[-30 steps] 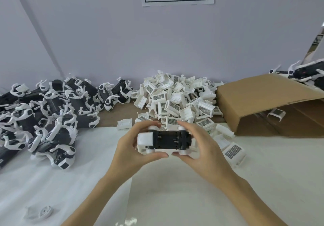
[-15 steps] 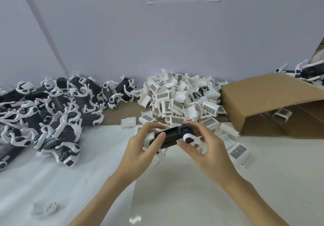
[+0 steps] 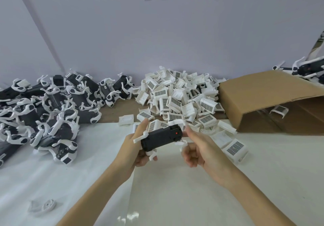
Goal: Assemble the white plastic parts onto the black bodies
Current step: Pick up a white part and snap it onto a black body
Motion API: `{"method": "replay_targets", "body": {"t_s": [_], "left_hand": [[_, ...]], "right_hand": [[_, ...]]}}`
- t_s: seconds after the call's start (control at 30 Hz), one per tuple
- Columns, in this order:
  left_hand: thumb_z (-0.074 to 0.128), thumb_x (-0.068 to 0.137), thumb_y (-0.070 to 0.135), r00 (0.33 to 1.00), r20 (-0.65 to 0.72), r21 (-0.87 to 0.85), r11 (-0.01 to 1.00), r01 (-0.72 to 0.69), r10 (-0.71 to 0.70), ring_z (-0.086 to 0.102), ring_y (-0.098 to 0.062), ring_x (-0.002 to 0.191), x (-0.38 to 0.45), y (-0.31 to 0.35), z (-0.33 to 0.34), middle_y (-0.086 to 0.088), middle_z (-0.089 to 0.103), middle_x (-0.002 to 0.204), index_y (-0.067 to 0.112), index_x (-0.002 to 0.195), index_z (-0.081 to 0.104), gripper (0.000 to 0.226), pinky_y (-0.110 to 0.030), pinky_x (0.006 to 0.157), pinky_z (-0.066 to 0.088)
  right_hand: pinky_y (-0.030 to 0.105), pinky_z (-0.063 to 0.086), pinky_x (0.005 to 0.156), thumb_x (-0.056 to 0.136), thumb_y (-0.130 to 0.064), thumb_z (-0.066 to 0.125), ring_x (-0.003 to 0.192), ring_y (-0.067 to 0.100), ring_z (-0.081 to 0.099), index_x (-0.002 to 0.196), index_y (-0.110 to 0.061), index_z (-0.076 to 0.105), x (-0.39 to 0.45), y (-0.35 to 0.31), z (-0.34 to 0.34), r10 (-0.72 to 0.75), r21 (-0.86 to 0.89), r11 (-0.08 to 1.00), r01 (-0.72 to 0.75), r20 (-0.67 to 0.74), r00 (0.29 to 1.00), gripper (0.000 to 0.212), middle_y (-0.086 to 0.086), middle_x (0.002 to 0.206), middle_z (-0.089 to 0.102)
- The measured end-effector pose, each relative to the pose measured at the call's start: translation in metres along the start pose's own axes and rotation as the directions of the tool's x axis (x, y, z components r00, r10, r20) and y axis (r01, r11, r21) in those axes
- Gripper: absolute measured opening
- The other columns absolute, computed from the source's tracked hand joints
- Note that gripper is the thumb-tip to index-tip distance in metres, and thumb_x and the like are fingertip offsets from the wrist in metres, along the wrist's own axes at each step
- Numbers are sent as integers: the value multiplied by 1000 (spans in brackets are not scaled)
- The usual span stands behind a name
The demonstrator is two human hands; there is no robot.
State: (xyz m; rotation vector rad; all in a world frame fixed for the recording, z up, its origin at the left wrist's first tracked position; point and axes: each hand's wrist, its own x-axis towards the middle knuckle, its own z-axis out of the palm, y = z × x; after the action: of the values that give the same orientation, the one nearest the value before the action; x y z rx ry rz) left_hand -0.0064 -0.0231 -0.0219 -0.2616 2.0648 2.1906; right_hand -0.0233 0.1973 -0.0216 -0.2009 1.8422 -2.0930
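Above the white table cover (image 3: 175, 190), at the centre of our view, we hold a black oblong plastic body with white arms (image 3: 161, 138) tilted, its right end higher. Our left hand (image 3: 135, 148) wraps its left end, fingers closed under it and thumb up behind. Our right hand (image 3: 198, 148) pinches the right end by the small red dot, other fingers curled. Just behind lies the heap of white plastic parts with barcode labels (image 3: 178, 97); more of these lie beside the right hand. A pile of assembled black-and-white units (image 3: 50, 110) spreads at the left. An open brown cardboard box (image 3: 268, 92) lies on its side at the right.
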Motion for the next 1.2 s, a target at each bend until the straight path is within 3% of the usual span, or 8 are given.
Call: {"method": "replay_targets", "body": {"t_s": [0.23, 0.37, 0.47, 0.57, 0.8, 0.97, 1.1, 1.2], "left_hand": [[74, 79, 76, 992, 74, 31, 994, -108, 105, 56, -31, 63, 0, -3, 2, -14, 62, 69, 8, 113, 66, 76, -37, 63, 49], [80, 79, 63, 979, 48, -24, 980, -197, 198, 67, -28, 97, -1, -7, 6, -7, 76, 105, 31, 124, 67, 56, -44, 97, 45], [67, 88, 67, 974, 17, -42, 973, -226, 227, 62, -15, 131, 1, -9, 7, 7, 73, 131, 38, 134, 64, 54, -40, 113, 43], [44, 101, 73, 978, -1, -163, 965, -207, 210, 59, -23, 137, 3, -6, 9, -1, 72, 137, 26, 135, 69, 63, -46, 119, 38], [67, 99, 41, 972, -88, -378, 895, -237, 220, 66, -25, 107, 4, -4, 8, -9, 70, 118, 16, 130, 74, 40, -36, 99, 51], [59, 102, 25, 973, -140, -419, 879, -227, 184, 68, -32, 126, 8, -5, 4, -11, 70, 139, 11, 122, 79, 32, -48, 111, 51], [53, 109, 36, 972, -125, -355, 906, -230, 198, 60, -39, 135, 5, -9, 10, -17, 70, 138, 4, 129, 73, 43, -51, 118, 43], [49, 109, 53, 936, -86, -136, 927, -350, 341, 61, -30, 133, -2, -7, 12, -5, 71, 137, 17, 136, 66, 49, -51, 117, 44]], "right_hand": [[33, 45, 57, 81, -77, 59, 63, 31, 65, 116, -11, 67, 0, -3, -2, 118, 23, 993, -117, -11, 993, 75, 19, 77, 68], [43, 63, 76, 85, -51, 70, 86, 48, 71, 118, -8, 71, 0, -5, -6, -91, -51, 995, 89, -32, 995, 54, 19, 98, 77], [37, 64, 86, 93, -20, 79, 104, 29, 74, 120, -16, 71, -1, -1, -4, -244, -89, 966, 241, -21, 970, 29, 6, 111, 78], [34, 60, 95, 90, -5, 80, 113, 20, 71, 127, -20, 67, 0, 5, -3, -395, -184, 900, 395, 40, 918, 42, 1, 119, 74], [35, 54, 101, 88, -21, 85, 128, 17, 58, 135, -22, 60, 0, 16, 0, -717, -657, 250, 712, 368, 592, 54, -12, 139, 57], [29, 54, 98, 84, -39, 86, 125, 11, 54, 141, -32, 55, -1, 14, 2, -698, -766, 82, 637, 412, 585, 66, -8, 152, 42], [28, 48, 107, 82, -32, 88, 128, 13, 53, 144, -30, 52, 1, 14, 0, -695, -809, 82, 582, 371, 615, 72, -8, 148, 46], [16, 41, 107, 81, -41, 87, 130, 7, 55, 142, -32, 53, 2, 14, -9, -696, -750, 307, 586, 243, 676, 71, -20, 137, 56]]}}
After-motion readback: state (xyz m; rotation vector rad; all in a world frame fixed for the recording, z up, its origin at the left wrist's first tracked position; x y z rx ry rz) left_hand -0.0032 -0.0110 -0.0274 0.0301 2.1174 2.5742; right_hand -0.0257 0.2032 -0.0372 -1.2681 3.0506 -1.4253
